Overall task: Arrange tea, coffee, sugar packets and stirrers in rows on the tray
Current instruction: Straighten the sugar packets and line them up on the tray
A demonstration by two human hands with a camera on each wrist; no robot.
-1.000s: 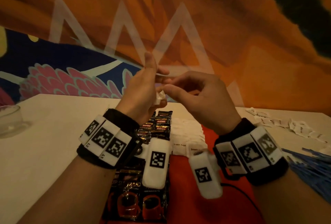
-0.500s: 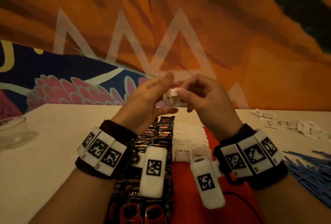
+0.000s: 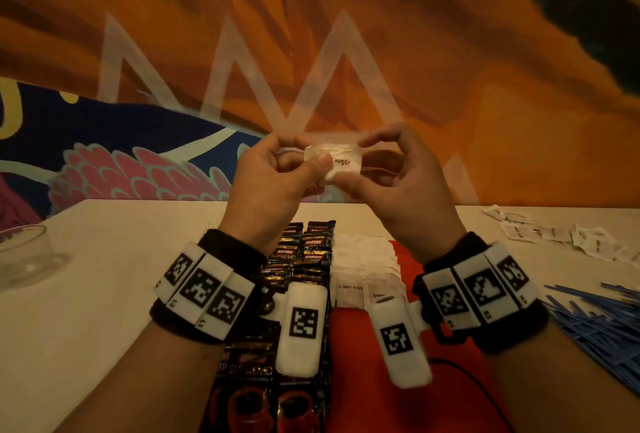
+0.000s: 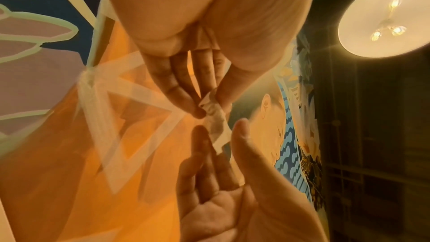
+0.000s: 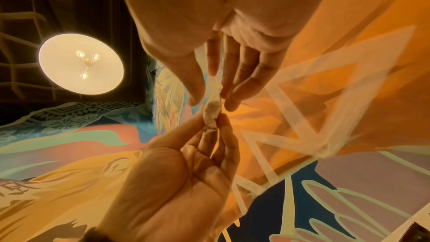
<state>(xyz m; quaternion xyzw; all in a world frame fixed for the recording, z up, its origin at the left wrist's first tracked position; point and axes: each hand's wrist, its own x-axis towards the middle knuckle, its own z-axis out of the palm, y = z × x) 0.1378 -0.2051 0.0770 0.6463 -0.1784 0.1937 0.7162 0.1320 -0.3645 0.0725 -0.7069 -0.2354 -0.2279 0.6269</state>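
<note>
Left hand [image 3: 273, 173] and right hand [image 3: 398, 180] each pinch one end of a crumpled sugar packet [image 3: 341, 162], raised above the tray [image 3: 374, 346].

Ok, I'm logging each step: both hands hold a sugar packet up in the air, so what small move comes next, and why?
Probably lower the sugar packet onto the near end of the white sugar row on the red tray. The left hand and right hand pinch its ends, it looks flattened, and the row ends there.
</note>
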